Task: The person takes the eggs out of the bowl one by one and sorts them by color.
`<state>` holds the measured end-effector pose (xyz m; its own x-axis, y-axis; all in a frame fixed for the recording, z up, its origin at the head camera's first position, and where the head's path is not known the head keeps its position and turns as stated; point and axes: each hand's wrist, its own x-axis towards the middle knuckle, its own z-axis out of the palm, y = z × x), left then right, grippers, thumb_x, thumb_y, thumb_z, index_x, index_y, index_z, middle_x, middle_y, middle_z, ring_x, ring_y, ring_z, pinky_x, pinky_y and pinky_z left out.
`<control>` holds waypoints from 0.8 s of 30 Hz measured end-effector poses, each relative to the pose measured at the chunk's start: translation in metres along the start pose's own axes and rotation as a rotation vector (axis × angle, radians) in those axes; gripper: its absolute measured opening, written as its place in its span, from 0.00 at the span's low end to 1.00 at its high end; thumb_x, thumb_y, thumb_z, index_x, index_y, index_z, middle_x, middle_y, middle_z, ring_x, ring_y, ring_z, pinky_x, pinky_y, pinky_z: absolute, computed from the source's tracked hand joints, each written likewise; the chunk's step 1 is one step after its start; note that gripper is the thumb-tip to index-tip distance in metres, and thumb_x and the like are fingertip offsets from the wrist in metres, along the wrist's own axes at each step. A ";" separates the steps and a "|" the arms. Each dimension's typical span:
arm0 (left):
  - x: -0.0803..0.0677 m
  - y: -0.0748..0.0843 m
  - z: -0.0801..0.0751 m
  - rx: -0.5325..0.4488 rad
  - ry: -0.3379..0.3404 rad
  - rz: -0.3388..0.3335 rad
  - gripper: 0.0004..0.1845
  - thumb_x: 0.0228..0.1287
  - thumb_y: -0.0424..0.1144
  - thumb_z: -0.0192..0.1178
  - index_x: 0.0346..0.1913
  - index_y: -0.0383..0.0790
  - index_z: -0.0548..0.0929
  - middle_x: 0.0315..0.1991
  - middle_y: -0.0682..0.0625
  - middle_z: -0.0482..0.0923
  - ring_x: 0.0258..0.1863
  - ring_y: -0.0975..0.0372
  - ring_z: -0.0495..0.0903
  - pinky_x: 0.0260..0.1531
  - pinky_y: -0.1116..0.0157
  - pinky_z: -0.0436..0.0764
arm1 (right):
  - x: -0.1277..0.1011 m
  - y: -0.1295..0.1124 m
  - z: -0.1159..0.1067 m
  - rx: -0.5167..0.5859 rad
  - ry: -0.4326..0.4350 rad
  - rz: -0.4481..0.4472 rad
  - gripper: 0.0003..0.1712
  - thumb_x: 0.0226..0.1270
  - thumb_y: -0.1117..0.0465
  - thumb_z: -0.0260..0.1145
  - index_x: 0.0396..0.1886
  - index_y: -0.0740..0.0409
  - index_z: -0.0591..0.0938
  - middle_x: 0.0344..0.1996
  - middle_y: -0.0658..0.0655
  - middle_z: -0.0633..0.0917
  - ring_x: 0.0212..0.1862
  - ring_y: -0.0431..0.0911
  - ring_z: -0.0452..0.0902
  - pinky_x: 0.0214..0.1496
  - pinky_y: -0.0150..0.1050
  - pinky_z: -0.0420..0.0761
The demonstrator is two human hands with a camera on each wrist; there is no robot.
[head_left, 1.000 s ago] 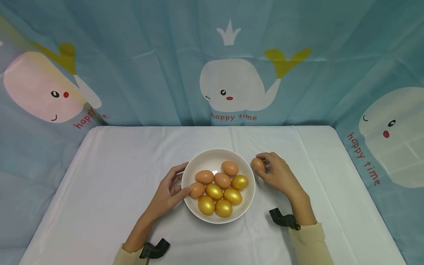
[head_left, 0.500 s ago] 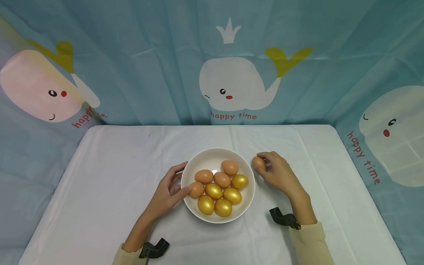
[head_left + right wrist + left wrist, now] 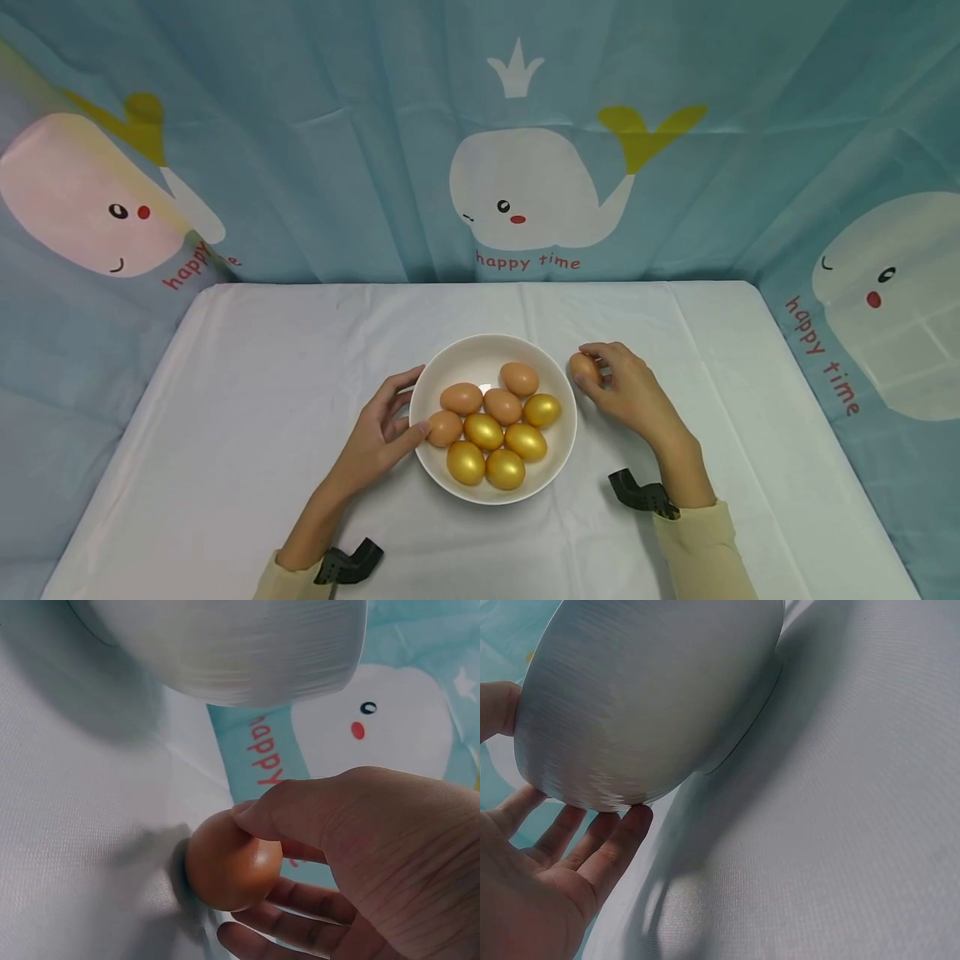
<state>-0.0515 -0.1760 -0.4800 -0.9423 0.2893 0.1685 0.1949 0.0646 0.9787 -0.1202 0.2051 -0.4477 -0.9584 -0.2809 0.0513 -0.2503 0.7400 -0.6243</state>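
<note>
A white bowl (image 3: 480, 354) stands mid-table and holds several brown and gold eggs (image 3: 495, 425). My left hand (image 3: 382, 433) lies against the bowl's left side, thumb on the rim and straight fingers spread along the wall (image 3: 615, 840). My right hand (image 3: 626, 387) is just right of the bowl and pinches a brown egg (image 3: 582, 367) that rests on the cloth. In the right wrist view the fingers curl round that egg (image 3: 232, 859), with the bowl (image 3: 240, 645) behind it.
A white cloth (image 3: 247, 392) covers the table. A blue curtain with whale prints (image 3: 525, 192) hangs close behind and at both sides. Bare cloth lies left, right and behind the bowl.
</note>
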 end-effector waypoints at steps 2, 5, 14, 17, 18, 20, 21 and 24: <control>0.000 0.000 0.000 -0.001 0.001 -0.003 0.37 0.70 0.24 0.61 0.80 0.39 0.64 0.80 0.37 0.63 0.69 0.66 0.78 0.57 0.67 0.89 | 0.000 0.000 0.000 -0.017 0.001 0.007 0.27 0.73 0.57 0.72 0.66 0.64 0.80 0.58 0.68 0.84 0.53 0.59 0.86 0.57 0.56 0.89; 0.000 0.000 0.000 -0.001 0.001 -0.005 0.37 0.70 0.24 0.62 0.80 0.39 0.65 0.80 0.38 0.63 0.68 0.65 0.78 0.57 0.67 0.89 | 0.000 -0.001 0.001 -0.035 0.005 0.018 0.28 0.73 0.55 0.72 0.67 0.63 0.80 0.59 0.67 0.83 0.55 0.60 0.86 0.59 0.58 0.88; 0.000 0.000 0.000 -0.006 0.001 0.005 0.37 0.70 0.24 0.61 0.79 0.38 0.65 0.80 0.37 0.64 0.68 0.64 0.79 0.56 0.66 0.89 | -0.001 -0.002 0.000 -0.031 0.004 0.024 0.28 0.74 0.54 0.71 0.68 0.63 0.80 0.60 0.67 0.83 0.56 0.60 0.85 0.60 0.58 0.87; 0.000 0.000 -0.001 -0.003 0.000 0.006 0.37 0.70 0.24 0.61 0.80 0.38 0.65 0.79 0.37 0.64 0.68 0.64 0.79 0.56 0.67 0.89 | -0.001 -0.002 0.000 -0.038 0.010 0.014 0.28 0.74 0.55 0.71 0.68 0.62 0.80 0.60 0.66 0.83 0.57 0.60 0.84 0.61 0.58 0.86; 0.000 0.000 -0.001 -0.001 0.000 0.008 0.37 0.70 0.24 0.61 0.79 0.38 0.65 0.79 0.37 0.64 0.68 0.64 0.79 0.56 0.67 0.89 | -0.001 -0.003 -0.001 -0.040 0.011 0.010 0.27 0.74 0.55 0.71 0.68 0.61 0.81 0.61 0.66 0.83 0.57 0.60 0.84 0.61 0.57 0.85; 0.000 0.000 -0.001 0.000 0.000 0.010 0.37 0.70 0.24 0.61 0.79 0.38 0.65 0.79 0.37 0.64 0.68 0.64 0.79 0.56 0.67 0.89 | -0.001 -0.004 -0.001 -0.046 0.013 0.002 0.27 0.74 0.55 0.71 0.68 0.61 0.81 0.61 0.65 0.83 0.58 0.60 0.83 0.62 0.58 0.84; 0.000 0.000 -0.001 0.001 0.000 0.011 0.37 0.69 0.24 0.61 0.79 0.38 0.65 0.79 0.36 0.64 0.68 0.64 0.79 0.56 0.67 0.89 | -0.001 -0.004 -0.001 -0.049 0.012 -0.001 0.27 0.74 0.55 0.71 0.68 0.61 0.81 0.61 0.65 0.83 0.58 0.60 0.83 0.62 0.58 0.84; 0.001 0.000 0.000 0.001 0.001 0.010 0.37 0.69 0.24 0.61 0.79 0.37 0.65 0.79 0.36 0.63 0.68 0.64 0.79 0.56 0.67 0.89 | -0.002 -0.005 -0.002 -0.054 0.009 0.000 0.27 0.75 0.55 0.71 0.68 0.61 0.81 0.62 0.66 0.82 0.58 0.61 0.83 0.62 0.59 0.84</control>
<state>-0.0522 -0.1762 -0.4794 -0.9404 0.2893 0.1788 0.2050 0.0628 0.9767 -0.1173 0.2028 -0.4429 -0.9595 -0.2756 0.0581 -0.2570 0.7722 -0.5811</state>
